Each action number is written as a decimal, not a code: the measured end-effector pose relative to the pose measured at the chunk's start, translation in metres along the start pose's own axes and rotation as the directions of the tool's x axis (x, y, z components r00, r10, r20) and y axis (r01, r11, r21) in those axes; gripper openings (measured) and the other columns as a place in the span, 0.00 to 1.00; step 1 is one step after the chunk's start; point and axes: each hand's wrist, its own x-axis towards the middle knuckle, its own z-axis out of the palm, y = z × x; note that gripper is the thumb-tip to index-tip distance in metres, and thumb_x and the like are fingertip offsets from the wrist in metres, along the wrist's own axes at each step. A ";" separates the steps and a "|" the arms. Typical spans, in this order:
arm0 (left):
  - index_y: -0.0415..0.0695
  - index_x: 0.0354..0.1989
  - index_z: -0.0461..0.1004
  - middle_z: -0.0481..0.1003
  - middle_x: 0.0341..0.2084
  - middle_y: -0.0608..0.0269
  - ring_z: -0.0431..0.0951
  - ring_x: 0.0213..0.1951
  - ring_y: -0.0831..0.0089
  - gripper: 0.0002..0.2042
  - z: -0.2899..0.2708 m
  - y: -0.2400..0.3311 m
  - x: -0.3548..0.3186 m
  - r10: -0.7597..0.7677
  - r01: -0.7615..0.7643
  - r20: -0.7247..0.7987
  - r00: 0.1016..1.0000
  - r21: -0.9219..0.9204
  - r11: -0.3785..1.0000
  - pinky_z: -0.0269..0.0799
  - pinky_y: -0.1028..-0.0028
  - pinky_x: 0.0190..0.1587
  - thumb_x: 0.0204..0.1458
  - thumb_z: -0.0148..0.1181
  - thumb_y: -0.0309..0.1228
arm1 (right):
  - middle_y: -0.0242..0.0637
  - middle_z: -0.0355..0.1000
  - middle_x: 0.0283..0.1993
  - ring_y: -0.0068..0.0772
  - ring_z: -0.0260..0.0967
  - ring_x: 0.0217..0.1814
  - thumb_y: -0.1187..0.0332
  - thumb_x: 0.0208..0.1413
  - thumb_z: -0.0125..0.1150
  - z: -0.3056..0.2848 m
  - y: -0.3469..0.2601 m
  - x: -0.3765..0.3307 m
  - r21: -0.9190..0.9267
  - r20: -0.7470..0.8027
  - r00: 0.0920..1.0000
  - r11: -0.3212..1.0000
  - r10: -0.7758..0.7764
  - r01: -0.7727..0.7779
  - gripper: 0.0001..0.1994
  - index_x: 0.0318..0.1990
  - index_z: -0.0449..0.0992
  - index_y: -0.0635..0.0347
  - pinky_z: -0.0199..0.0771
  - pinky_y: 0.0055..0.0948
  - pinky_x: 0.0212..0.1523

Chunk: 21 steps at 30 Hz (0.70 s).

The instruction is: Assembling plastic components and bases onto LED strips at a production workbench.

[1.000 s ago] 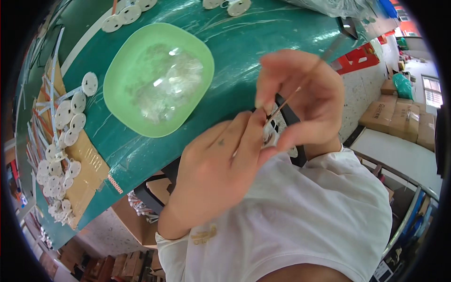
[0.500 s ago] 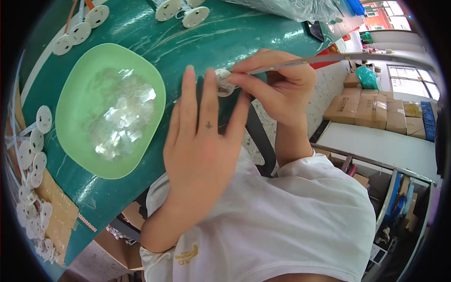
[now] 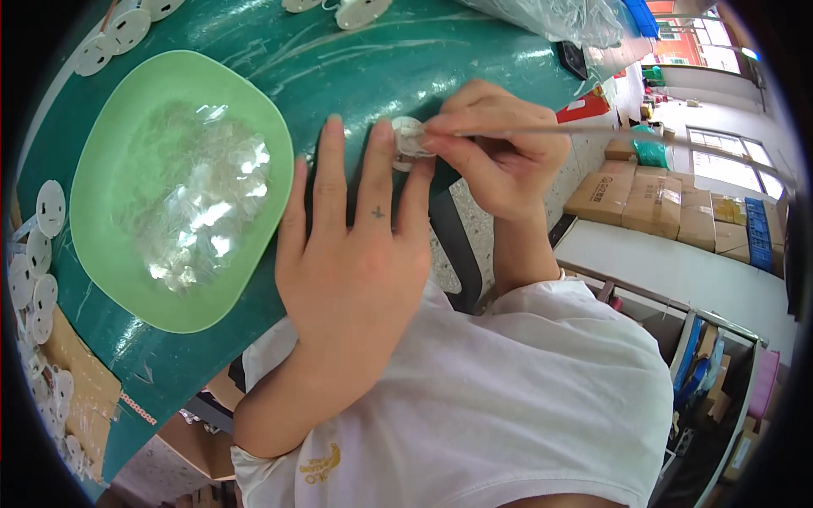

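My left hand (image 3: 356,262) lies palm down with its fingers spread on the green tabletop. Its index fingertip and thumb touch the near side of a small round white disc (image 3: 405,124). On the disc's other side my right hand (image 3: 504,157) is closed in a pinch around the end of a thin LED strip (image 3: 610,132). The strip runs off to the right past the hand. Something pale and crumpled-looking is on the disc under the right fingertips, too blurred to name. A light green bowl (image 3: 106,169) of small clear plastic pieces (image 3: 212,199) stands left of my left hand.
More white discs on strips lie along the left edge (image 3: 51,208), at the upper left (image 3: 129,30) and at the top (image 3: 362,10). Clear plastic bags (image 3: 550,17) and a black phone-like object (image 3: 572,59) sit at the far right. Cardboard (image 3: 80,372) lies lower left.
My right fingers have moved slightly over the disc, and the strip is now seen edge-on. My left hand still rests there, thumb closer to the disc. The view has shifted a little.
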 end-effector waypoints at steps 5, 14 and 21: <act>0.56 0.50 0.79 0.73 0.58 0.67 0.69 0.62 0.55 0.24 0.000 0.000 -0.001 0.025 -0.023 -0.032 0.999 0.049 0.999 0.67 0.55 0.61 0.39 0.72 0.40 | 0.42 0.78 0.26 0.32 0.72 0.27 0.87 0.40 0.68 0.000 -0.004 -0.002 -0.031 -0.013 0.999 0.999 0.038 -0.039 0.08 0.31 0.81 0.72 0.69 0.23 0.26; 0.51 0.48 0.80 0.70 0.59 0.51 0.70 0.60 0.48 0.19 -0.004 -0.005 -0.002 0.122 -0.138 -0.105 0.987 -0.164 0.977 0.66 0.48 0.59 0.44 0.69 0.32 | 0.44 0.76 0.26 0.34 0.70 0.27 0.87 0.42 0.67 -0.001 -0.006 -0.007 0.244 -0.159 0.961 0.952 0.226 -0.183 0.06 0.29 0.79 0.71 0.68 0.30 0.28; 0.30 0.58 0.67 0.72 0.52 0.37 0.77 0.49 0.48 0.26 -0.057 -0.016 -0.031 0.059 0.020 0.054 0.997 -0.881 0.473 0.74 0.64 0.50 0.52 0.66 0.29 | 0.40 0.77 0.23 0.28 0.62 0.19 0.73 0.40 0.75 -0.008 -0.056 0.012 0.615 0.207 0.910 0.675 0.359 -0.406 0.11 0.30 0.81 0.68 0.52 0.27 0.22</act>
